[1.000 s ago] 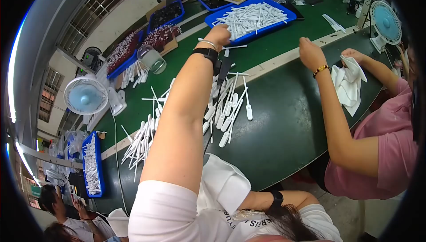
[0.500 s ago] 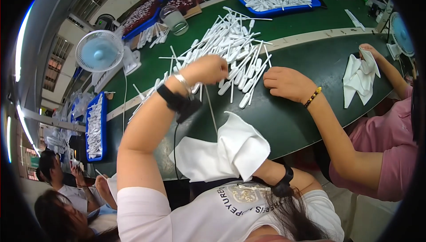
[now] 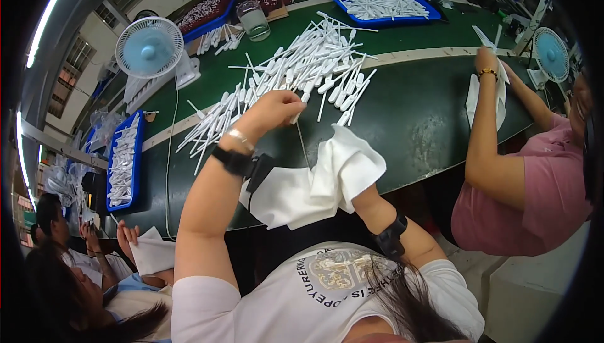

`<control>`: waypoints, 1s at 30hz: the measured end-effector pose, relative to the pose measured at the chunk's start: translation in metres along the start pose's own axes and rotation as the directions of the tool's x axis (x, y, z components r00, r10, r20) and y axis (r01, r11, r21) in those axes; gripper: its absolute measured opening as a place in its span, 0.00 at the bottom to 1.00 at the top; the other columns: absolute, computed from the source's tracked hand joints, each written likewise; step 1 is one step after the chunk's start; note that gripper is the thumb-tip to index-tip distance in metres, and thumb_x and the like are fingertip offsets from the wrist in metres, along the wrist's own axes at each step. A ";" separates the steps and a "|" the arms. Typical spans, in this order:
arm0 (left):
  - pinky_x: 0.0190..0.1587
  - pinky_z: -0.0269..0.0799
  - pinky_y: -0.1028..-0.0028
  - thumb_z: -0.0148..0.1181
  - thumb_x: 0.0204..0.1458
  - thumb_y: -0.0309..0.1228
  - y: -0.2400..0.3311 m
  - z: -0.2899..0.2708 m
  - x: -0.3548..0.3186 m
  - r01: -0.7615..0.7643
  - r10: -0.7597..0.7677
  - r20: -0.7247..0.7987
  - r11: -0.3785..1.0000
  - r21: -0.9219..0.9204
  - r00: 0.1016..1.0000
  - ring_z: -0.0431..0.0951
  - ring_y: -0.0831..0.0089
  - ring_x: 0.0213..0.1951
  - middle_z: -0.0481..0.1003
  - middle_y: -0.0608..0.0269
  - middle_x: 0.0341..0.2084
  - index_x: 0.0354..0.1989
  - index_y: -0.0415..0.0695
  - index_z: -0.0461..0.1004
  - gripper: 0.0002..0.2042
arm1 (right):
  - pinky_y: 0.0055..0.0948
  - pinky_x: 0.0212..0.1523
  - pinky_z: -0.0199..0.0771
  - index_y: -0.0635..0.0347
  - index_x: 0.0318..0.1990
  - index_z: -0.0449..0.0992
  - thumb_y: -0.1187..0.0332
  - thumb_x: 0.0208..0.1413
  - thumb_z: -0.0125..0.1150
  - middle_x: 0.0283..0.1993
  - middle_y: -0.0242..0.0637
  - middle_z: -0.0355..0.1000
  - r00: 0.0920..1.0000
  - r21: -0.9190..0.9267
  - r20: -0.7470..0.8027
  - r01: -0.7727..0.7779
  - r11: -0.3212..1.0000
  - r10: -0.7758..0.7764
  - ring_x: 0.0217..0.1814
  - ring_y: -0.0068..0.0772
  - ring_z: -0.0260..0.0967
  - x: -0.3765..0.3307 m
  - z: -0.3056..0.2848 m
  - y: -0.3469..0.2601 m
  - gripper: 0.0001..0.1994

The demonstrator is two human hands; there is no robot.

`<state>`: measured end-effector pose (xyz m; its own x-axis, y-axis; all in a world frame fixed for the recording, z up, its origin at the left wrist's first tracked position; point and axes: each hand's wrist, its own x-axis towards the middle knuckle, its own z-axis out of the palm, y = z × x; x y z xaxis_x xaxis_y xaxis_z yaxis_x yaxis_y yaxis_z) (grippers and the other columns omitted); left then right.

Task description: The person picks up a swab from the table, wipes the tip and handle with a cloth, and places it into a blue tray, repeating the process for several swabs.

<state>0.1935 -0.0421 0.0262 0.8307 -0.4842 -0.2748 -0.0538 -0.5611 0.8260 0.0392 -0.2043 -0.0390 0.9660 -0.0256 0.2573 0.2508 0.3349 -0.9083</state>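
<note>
My left hand (image 3: 274, 111) is at the near edge of a big heap of white plastic sticks (image 3: 302, 69), each with a wider oval end. Its fingers are pinched together, and the oval end of one stick (image 3: 306, 97) shows at the fingertips. A white cloth (image 3: 343, 170) covers my right hand, whose fingers are hidden in its bunched folds. The cloth's loose part spreads left, below my left hand. A black band is strapped round each of my wrists.
At right a co-worker's hands (image 3: 486, 60) hold white sticks and a cloth. Blue trays of sticks stand at the back (image 3: 384, 5) and left (image 3: 124, 162). A glass jar (image 3: 253, 21) is behind the heap; fans stand left (image 3: 149, 47) and right (image 3: 550, 54).
My left hand has drawn back from the heap, toward me and left. The co-worker's hand has left the heap's right side and moved far right, now with sticks.
</note>
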 end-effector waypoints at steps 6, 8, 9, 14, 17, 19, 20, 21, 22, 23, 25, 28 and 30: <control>0.21 0.66 0.83 0.46 0.53 0.31 0.014 0.032 -0.107 0.065 0.058 0.121 0.575 -0.816 0.991 0.71 0.78 0.20 0.73 0.59 0.22 0.37 0.38 0.68 0.10 | 0.28 0.43 0.67 0.62 0.53 0.59 0.61 0.56 0.46 0.44 0.36 0.64 0.991 0.324 -0.094 -0.060 0.944 0.095 0.43 0.27 0.64 -0.005 -0.004 0.010 0.20; 0.21 0.67 0.83 0.46 0.54 0.31 0.004 0.047 -0.123 0.057 0.090 0.109 0.452 -0.890 0.990 0.71 0.79 0.20 0.73 0.59 0.23 0.37 0.38 0.68 0.10 | 0.29 0.43 0.67 0.61 0.52 0.59 0.59 0.56 0.45 0.43 0.36 0.64 0.992 0.254 -0.071 -0.086 0.963 0.108 0.43 0.28 0.64 -0.006 -0.003 0.008 0.20; 0.20 0.66 0.82 0.45 0.54 0.31 -0.002 0.054 -0.128 0.042 0.061 0.074 0.419 -0.907 0.995 0.71 0.77 0.19 0.73 0.58 0.23 0.37 0.38 0.67 0.09 | 0.29 0.43 0.67 0.61 0.52 0.59 0.59 0.56 0.45 0.43 0.36 0.64 0.991 0.250 -0.060 -0.104 0.963 0.122 0.43 0.28 0.64 -0.006 0.000 0.007 0.20; 0.18 0.65 0.82 0.46 0.54 0.31 -0.025 0.074 -0.144 -0.081 0.017 -0.080 0.367 -0.927 0.997 0.71 0.75 0.16 0.72 0.56 0.23 0.35 0.38 0.67 0.08 | 0.29 0.45 0.67 0.60 0.52 0.59 0.57 0.55 0.46 0.44 0.36 0.64 0.983 0.423 -0.058 -0.135 0.896 0.175 0.44 0.29 0.64 0.005 0.010 0.010 0.21; 0.18 0.65 0.82 0.48 0.53 0.31 -0.029 0.078 -0.152 -0.131 0.033 -0.128 0.375 -0.918 0.991 0.70 0.77 0.16 0.72 0.57 0.23 0.33 0.39 0.67 0.08 | 0.30 0.46 0.66 0.59 0.52 0.59 0.56 0.54 0.47 0.45 0.36 0.63 0.985 0.376 -0.088 -0.105 0.921 0.148 0.45 0.30 0.63 0.011 0.021 0.010 0.22; 0.17 0.65 0.84 0.50 0.52 0.31 -0.029 0.080 -0.159 -0.151 0.042 -0.146 0.367 -0.918 0.988 0.69 0.79 0.15 0.72 0.60 0.22 0.31 0.40 0.68 0.07 | 0.28 0.47 0.64 0.59 0.50 0.60 0.61 0.54 0.48 0.44 0.35 0.63 0.986 0.302 -0.127 0.147 0.942 -0.113 0.45 0.28 0.62 0.015 0.037 0.003 0.18; 0.17 0.65 0.84 0.50 0.52 0.31 -0.029 0.081 -0.163 -0.156 0.046 -0.149 0.370 -0.916 0.988 0.69 0.79 0.15 0.72 0.60 0.22 0.31 0.40 0.68 0.07 | 0.27 0.47 0.64 0.59 0.49 0.61 0.63 0.54 0.49 0.44 0.34 0.63 0.960 0.262 -0.138 0.272 0.926 -0.243 0.46 0.27 0.61 0.016 0.043 0.000 0.16; 0.17 0.64 0.84 0.50 0.52 0.31 -0.028 0.080 -0.167 -0.144 0.050 -0.135 0.365 -0.920 0.990 0.69 0.80 0.15 0.72 0.61 0.22 0.31 0.40 0.68 0.07 | 0.27 0.47 0.64 0.59 0.49 0.61 0.63 0.54 0.49 0.44 0.34 0.63 0.959 0.266 -0.129 0.278 0.923 -0.252 0.46 0.27 0.61 0.015 0.046 -0.001 0.16; 0.17 0.64 0.84 0.51 0.51 0.31 -0.027 0.079 -0.170 -0.132 0.054 -0.121 0.359 -0.924 0.991 0.69 0.80 0.15 0.72 0.61 0.22 0.31 0.40 0.68 0.07 | 0.29 0.49 0.63 0.59 0.51 0.59 0.61 0.54 0.48 0.47 0.35 0.62 0.969 0.277 -0.097 0.246 0.929 -0.228 0.48 0.29 0.61 0.010 0.045 -0.001 0.19; 0.18 0.64 0.84 0.51 0.51 0.31 -0.028 0.078 -0.173 -0.120 0.054 -0.108 0.352 -0.928 0.993 0.69 0.80 0.15 0.72 0.61 0.22 0.31 0.40 0.68 0.07 | 0.30 0.50 0.62 0.59 0.54 0.57 0.59 0.54 0.47 0.49 0.37 0.61 0.978 0.288 -0.063 0.210 0.934 -0.200 0.50 0.30 0.60 0.002 0.042 0.001 0.22; 0.18 0.64 0.85 0.51 0.51 0.31 -0.030 0.076 -0.174 -0.119 0.033 -0.114 0.356 -0.927 0.993 0.69 0.80 0.15 0.72 0.61 0.22 0.31 0.40 0.68 0.07 | 0.32 0.52 0.62 0.59 0.56 0.55 0.57 0.54 0.47 0.52 0.38 0.60 0.985 0.298 -0.018 0.171 0.939 -0.174 0.52 0.32 0.60 -0.004 0.032 0.003 0.25; 0.17 0.64 0.85 0.52 0.51 0.31 -0.036 0.078 -0.175 -0.072 -0.017 -0.083 0.352 -0.933 0.996 0.69 0.81 0.15 0.72 0.62 0.22 0.31 0.40 0.68 0.06 | 0.32 0.53 0.61 0.61 0.57 0.54 0.58 0.54 0.47 0.54 0.39 0.59 0.996 -0.084 0.085 -0.019 0.996 0.027 0.54 0.33 0.59 -0.014 0.008 0.001 0.25; 0.17 0.63 0.85 0.52 0.50 0.30 -0.039 0.080 -0.175 -0.126 0.021 -0.127 0.367 -0.922 0.992 0.68 0.81 0.15 0.72 0.62 0.21 0.30 0.40 0.68 0.06 | 0.31 0.53 0.60 0.61 0.56 0.55 0.61 0.54 0.47 0.54 0.39 0.60 0.993 0.003 0.108 -0.050 0.999 0.050 0.54 0.32 0.59 -0.016 0.009 -0.006 0.24</control>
<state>0.0065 0.0109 0.0026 0.8932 -0.4062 -0.1927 0.3862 0.4738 0.7914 0.0218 -0.1973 -0.0352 0.9648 0.0927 0.2459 0.2017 0.3384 -0.9191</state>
